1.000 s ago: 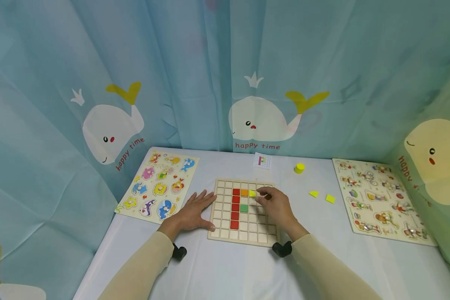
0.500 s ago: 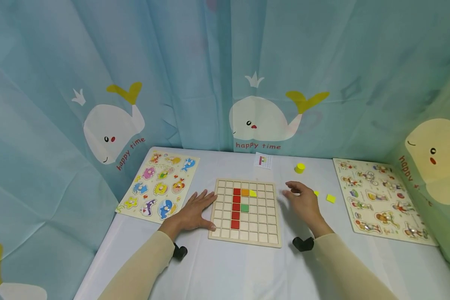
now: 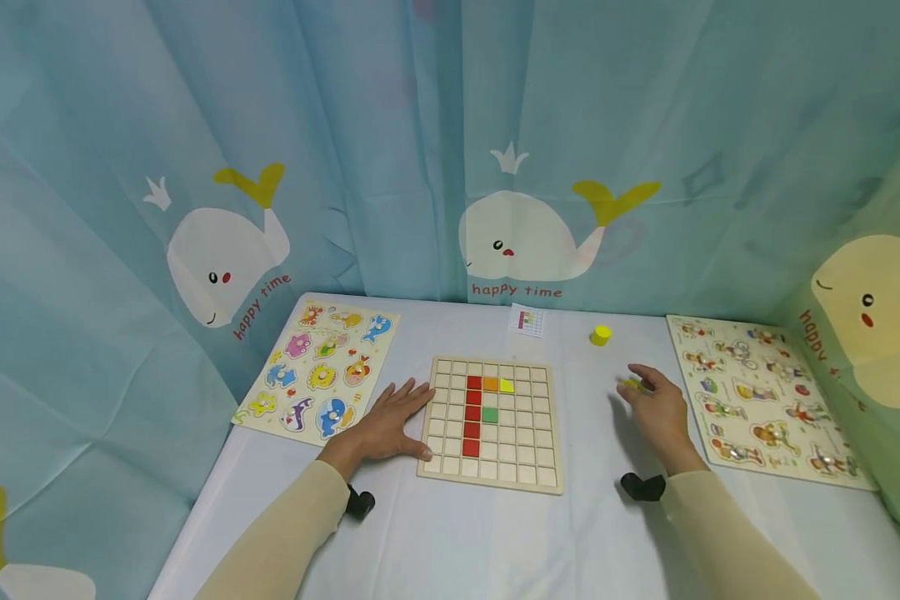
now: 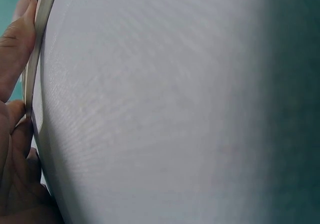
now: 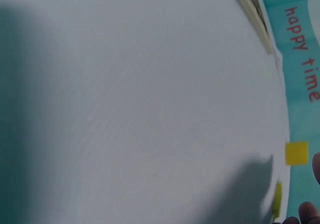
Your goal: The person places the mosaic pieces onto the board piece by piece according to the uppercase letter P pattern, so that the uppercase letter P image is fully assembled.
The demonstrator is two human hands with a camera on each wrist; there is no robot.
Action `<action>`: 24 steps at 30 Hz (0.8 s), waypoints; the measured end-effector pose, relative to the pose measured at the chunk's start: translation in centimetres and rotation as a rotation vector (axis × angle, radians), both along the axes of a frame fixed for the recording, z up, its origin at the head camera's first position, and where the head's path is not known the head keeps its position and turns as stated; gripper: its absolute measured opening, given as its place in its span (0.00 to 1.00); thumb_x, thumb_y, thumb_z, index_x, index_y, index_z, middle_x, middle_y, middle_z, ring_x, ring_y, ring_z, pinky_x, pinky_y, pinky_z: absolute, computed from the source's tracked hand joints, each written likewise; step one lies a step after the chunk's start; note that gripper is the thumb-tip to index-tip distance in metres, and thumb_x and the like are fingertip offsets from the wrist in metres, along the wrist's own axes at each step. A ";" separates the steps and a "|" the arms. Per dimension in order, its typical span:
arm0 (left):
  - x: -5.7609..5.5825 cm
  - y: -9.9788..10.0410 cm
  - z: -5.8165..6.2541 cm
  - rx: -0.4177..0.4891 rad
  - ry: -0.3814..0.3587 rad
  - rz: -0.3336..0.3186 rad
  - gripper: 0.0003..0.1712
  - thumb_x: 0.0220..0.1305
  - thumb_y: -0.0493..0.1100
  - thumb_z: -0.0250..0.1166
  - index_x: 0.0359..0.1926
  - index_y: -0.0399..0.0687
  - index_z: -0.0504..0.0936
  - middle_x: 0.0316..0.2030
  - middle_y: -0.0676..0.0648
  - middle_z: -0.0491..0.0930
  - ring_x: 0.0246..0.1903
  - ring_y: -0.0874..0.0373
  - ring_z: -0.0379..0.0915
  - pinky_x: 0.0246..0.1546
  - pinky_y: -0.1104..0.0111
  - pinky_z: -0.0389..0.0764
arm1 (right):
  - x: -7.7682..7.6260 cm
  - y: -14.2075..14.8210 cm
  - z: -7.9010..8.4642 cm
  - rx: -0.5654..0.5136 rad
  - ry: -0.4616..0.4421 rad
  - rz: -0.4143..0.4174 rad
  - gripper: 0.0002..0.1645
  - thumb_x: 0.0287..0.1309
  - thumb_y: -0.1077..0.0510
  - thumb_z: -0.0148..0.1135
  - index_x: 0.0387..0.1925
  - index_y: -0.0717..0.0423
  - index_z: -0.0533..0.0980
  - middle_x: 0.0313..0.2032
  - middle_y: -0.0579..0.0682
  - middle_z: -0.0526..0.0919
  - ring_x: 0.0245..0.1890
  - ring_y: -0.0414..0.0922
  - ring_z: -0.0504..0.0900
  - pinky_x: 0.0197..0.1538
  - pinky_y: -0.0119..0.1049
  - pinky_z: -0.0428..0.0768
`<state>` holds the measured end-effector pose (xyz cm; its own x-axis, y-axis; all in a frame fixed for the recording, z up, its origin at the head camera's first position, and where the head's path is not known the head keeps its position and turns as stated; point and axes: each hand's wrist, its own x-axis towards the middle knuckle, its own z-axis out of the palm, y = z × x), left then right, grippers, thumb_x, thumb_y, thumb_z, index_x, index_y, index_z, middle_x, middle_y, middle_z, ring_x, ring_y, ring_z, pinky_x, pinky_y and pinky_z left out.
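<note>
My left hand (image 3: 382,423) lies with its fingers spread at the left side of the wooden grid board (image 3: 525,477); its thumb (image 4: 17,44) is against the edge in the left wrist view. On the board are a column of red squares (image 3: 472,414), an orange square (image 3: 491,384), a yellow square (image 3: 507,386) and a green square (image 3: 490,415). To the right, my right hand (image 3: 658,417) reaches low over the table, thumb and fingers parted around a small yellow piece (image 3: 632,383). In the right wrist view, its fingertips (image 5: 307,211) show beside a yellow piece (image 5: 277,200).
A yellow cylinder (image 3: 601,336) stands farther back. The printed card (image 3: 527,321) lies behind the board. A sea-animal puzzle (image 3: 311,367) is on the left and another picture puzzle (image 3: 757,400) on the right. A whale-print curtain (image 3: 390,167) closes off the back.
My right hand has left the yellow square on the board and moved right to the loose yellow pieces, covering the loose square one. The left hand has stayed in place.
</note>
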<state>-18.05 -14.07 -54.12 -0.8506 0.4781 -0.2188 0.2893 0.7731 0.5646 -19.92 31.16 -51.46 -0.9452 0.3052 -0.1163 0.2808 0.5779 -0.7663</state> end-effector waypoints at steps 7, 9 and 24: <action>0.0 0.1 -0.1 -0.012 0.008 -0.004 0.66 0.52 0.64 0.81 0.85 0.56 0.55 0.85 0.54 0.50 0.85 0.54 0.34 0.86 0.56 0.32 | 0.0 0.6 -0.5 0.067 -0.030 0.024 0.33 0.72 0.60 0.60 0.75 0.63 0.69 0.72 0.71 0.70 0.74 0.69 0.68 0.73 0.65 0.72; 0.0 0.1 -0.1 -0.012 0.006 -0.004 0.66 0.52 0.64 0.81 0.85 0.57 0.55 0.85 0.54 0.50 0.85 0.54 0.34 0.86 0.56 0.32 | 0.1 0.6 -0.6 0.096 -0.038 0.047 0.32 0.72 0.60 0.60 0.74 0.64 0.69 0.71 0.72 0.71 0.73 0.69 0.69 0.71 0.65 0.72; -0.1 0.0 -0.2 -0.006 0.009 -0.006 0.66 0.51 0.65 0.81 0.85 0.56 0.55 0.85 0.54 0.50 0.85 0.53 0.34 0.86 0.56 0.32 | 1.0 -0.2 -1.2 0.244 -0.013 0.124 0.27 0.69 0.59 0.66 0.64 0.69 0.76 0.50 0.68 0.84 0.44 0.58 0.81 0.39 0.43 0.80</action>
<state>-18.14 -14.06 -54.30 -0.8497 0.4819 -0.2138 0.2990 0.7745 0.5574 -18.94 30.93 -52.68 -0.9760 0.2078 -0.0656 0.2053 0.7758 -0.5967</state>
